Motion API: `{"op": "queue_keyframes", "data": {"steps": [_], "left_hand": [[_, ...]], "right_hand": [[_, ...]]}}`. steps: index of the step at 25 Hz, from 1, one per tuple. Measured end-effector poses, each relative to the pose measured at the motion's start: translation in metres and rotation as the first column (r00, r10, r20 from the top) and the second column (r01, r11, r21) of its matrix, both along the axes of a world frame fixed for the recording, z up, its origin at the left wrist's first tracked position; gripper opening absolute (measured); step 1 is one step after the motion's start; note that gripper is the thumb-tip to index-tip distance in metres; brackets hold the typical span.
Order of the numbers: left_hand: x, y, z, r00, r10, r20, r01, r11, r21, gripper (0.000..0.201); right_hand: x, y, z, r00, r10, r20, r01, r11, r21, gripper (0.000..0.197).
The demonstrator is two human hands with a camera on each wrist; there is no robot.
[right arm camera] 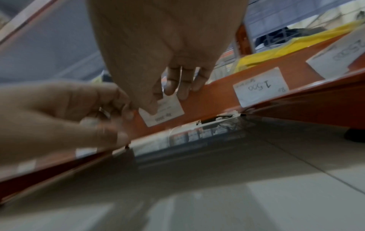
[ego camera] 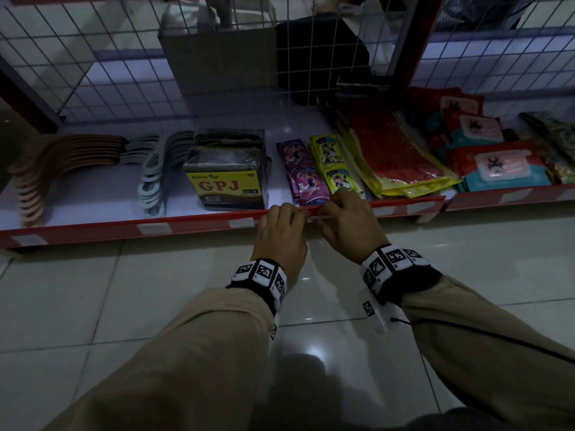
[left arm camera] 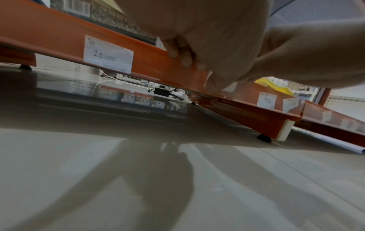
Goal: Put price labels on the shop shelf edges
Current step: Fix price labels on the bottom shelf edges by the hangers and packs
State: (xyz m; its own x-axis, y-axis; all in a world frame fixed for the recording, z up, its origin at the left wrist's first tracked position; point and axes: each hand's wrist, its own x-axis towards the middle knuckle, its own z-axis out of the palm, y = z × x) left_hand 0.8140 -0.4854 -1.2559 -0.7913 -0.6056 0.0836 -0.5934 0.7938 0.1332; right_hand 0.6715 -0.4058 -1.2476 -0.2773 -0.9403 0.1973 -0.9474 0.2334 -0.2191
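Observation:
A red shelf edge (ego camera: 193, 223) runs low above the floor, with my two hands side by side on it. A small white price label (right arm camera: 171, 107) lies against the shelf edge (right arm camera: 207, 96). My right hand (ego camera: 345, 219) pinches it, the thumb across its face and the fingertips (right arm camera: 177, 90) at its upper edge. My left hand (ego camera: 281, 225) has curled fingers (left arm camera: 183, 57) on the front of the shelf edge (left arm camera: 59, 31), just left of the label. In the head view the hands hide the label.
Other labels sit on the edge: "10.000" (left arm camera: 107, 54) to the left, "1.500" (right arm camera: 260, 87) to the right. On the shelf are a GPJ pack (ego camera: 228, 181), sachets (ego camera: 306, 172), hangers (ego camera: 40, 169) and wipes (ego camera: 497, 163). Wire mesh (ego camera: 124, 57) backs the shelf; tiled floor (ego camera: 124, 290) lies below.

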Motion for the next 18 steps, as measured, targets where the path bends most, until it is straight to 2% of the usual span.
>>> {"op": "queue_keyframes", "data": {"steps": [4,7,10,12,15,17,18], "left_hand": [[-0.003,-0.005,0.001,0.995,0.046,-0.088,-0.04,0.997,0.071,0.037],[-0.004,-0.007,0.001,0.986,0.075,-0.146,-0.056,0.99,0.131,0.035],[-0.005,-0.008,0.004,0.972,0.097,-0.214,-0.057,0.981,0.184,0.038],[-0.006,-0.008,0.006,0.957,0.116,-0.268,-0.052,0.971,0.235,0.04],[-0.007,-0.009,0.008,0.947,0.128,-0.296,-0.051,0.965,0.256,0.034],[-0.007,-0.009,0.007,0.95,0.125,-0.285,-0.056,0.97,0.236,0.025],[-0.007,-0.01,0.007,0.952,0.122,-0.28,-0.058,0.972,0.228,0.021]], "right_hand": [[-0.012,-0.004,0.007,0.953,0.008,0.302,0.052,0.981,-0.188,0.013],[-0.01,-0.003,0.01,0.815,-0.043,0.578,0.221,0.945,-0.242,0.013],[-0.007,-0.004,0.011,0.66,-0.046,0.75,0.294,0.934,-0.202,0.021],[-0.004,-0.007,0.01,0.566,-0.018,0.824,0.308,0.932,-0.191,0.021],[0.006,-0.011,0.006,0.475,0.008,0.88,0.295,0.94,-0.168,0.027],[0.011,-0.012,0.006,0.489,0.023,0.872,0.276,0.944,-0.18,0.024],[0.011,-0.011,0.007,0.539,0.032,0.842,0.254,0.947,-0.199,0.02]]}}
